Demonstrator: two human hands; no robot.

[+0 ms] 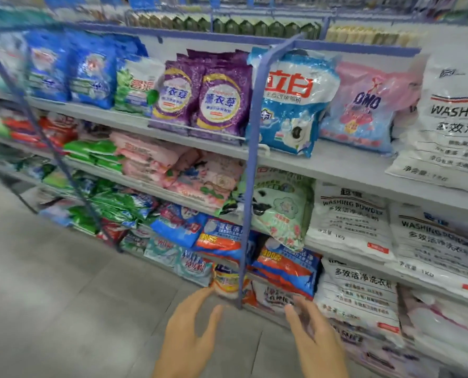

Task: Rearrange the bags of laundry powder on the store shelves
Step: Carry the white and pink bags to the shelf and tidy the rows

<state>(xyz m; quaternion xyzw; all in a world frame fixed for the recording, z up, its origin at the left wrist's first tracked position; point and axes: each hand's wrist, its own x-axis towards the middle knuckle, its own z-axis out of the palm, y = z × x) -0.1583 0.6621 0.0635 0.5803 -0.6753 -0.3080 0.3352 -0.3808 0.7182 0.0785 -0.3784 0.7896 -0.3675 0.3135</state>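
Top shelf: I read 薰衣草 on the left purple bag (174, 96) and on the right purple bag (222, 102). Blue-and-white bag (290, 105): 立白 in red. Pink bag (364, 110): OMO. Top white bag (456, 118): WASHING, cut off by the frame edge. Shelf below: middle white bag (350, 222) reads WASHING POWDER, 多效洁净洗衣粉, 1kg. Lower white bag (358, 290): 多效洁净洗衣粉. Other print too blurred.

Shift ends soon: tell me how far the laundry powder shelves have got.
Done-looking: purple bags stand upright, side by side. In hand: nothing; left hand and right hand are open. Left: pink bags lie jumbled; the blue-white bag overhangs its shelf.
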